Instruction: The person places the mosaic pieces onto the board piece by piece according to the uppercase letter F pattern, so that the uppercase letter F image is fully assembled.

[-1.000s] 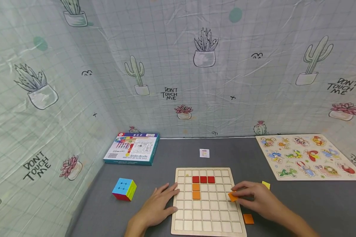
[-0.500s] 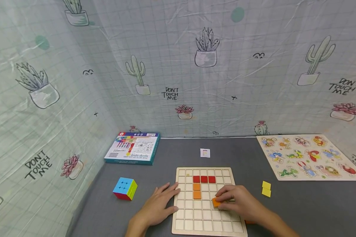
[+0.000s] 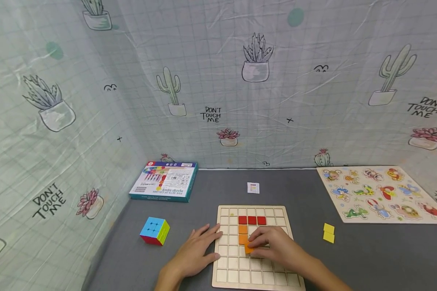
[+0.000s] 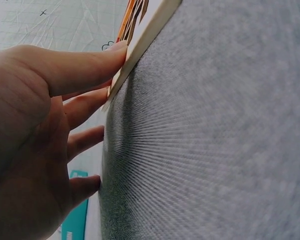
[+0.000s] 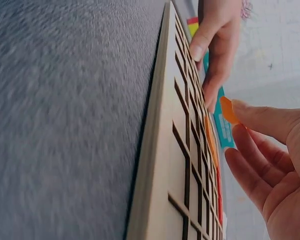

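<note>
Two yellow tiles (image 3: 328,237) right of board (image 3: 233,251)

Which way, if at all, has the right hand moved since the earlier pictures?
Yes: the right hand moved left over the grid board, from its right edge toward the placed orange tiles.

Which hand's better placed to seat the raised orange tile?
Right hand, likely: it pinches the orange tile just above the board. The left hand holds no tile and rests at the board's left edge.

The left hand (image 3: 193,251) and right hand (image 3: 275,245) are bare, the right forearm (image 3: 322,275) likewise.
</note>
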{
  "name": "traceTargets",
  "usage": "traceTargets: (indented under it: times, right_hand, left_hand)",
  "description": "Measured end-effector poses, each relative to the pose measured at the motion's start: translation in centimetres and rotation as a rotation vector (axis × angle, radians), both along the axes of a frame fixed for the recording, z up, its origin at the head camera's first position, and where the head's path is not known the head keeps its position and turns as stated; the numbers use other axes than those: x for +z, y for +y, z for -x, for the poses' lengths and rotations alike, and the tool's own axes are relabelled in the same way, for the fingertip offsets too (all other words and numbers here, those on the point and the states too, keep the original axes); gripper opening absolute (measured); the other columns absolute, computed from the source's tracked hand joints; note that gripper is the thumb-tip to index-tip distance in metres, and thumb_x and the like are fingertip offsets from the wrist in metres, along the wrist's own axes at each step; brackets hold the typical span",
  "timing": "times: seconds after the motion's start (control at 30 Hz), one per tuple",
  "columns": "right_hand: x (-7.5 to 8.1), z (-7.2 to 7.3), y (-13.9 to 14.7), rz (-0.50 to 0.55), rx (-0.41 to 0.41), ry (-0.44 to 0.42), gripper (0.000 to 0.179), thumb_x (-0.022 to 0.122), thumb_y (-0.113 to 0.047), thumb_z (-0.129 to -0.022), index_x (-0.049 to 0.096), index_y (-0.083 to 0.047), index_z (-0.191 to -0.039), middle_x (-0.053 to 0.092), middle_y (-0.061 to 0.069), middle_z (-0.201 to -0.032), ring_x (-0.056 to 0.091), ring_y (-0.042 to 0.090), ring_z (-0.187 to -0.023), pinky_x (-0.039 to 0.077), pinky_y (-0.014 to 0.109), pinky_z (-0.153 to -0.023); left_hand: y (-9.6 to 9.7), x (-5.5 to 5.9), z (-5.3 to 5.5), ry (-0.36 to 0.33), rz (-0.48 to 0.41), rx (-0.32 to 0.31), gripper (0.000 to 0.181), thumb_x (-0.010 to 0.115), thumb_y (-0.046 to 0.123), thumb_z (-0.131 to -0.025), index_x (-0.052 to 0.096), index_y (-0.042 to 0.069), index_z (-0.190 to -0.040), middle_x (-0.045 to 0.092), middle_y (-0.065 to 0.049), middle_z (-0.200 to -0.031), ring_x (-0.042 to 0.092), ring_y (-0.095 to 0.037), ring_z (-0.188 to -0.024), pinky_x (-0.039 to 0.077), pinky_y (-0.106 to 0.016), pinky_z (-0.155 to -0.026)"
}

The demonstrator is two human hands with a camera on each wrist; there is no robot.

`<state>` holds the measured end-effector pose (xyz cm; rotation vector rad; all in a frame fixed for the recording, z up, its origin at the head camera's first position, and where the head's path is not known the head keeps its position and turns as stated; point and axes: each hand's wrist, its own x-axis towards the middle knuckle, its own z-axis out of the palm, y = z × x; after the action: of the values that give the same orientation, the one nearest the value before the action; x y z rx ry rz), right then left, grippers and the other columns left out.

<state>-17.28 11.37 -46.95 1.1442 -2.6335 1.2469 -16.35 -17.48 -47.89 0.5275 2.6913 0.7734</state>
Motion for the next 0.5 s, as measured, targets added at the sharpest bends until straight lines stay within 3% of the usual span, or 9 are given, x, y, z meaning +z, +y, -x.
traceTargets:
  times: [0.3,0.5]
  right_hand:
    - [-1.1,-0.1,-1.7,0.016,-0.024,0.006,0.01,0.085,-0.015,-0.082,0.083,-0.012,-0.091,0.077,-0.004,-0.095,0.069,0.005,-0.089,0.059,0.02,-0.077]
    - [-1.9,-0.2,-2.2,0.001,-0.096,-0.023,0.009,0.086,-0.011,-0.079,0.083,-0.013,-0.088,0.077,-0.004,-0.095,0.069,0.003,-0.088,0.058,0.019,-0.075]
  left_hand:
    - [0.0,0.0,-0.1,0.015,-0.005,-0.009,0.057,0.071,0.034,-0.094,0.056,0.022,-0.147,0.041,0.004,-0.165,0.031,-0.038,-0.154,0.019,-0.075,-0.121]
    - [0.1,0.0,0.0,0.004,0.006,0.007,0.056,0.07,0.035,-0.094,0.056,0.022,-0.147,0.04,0.005,-0.165,0.031,-0.038,-0.155,0.018,-0.074,-0.122]
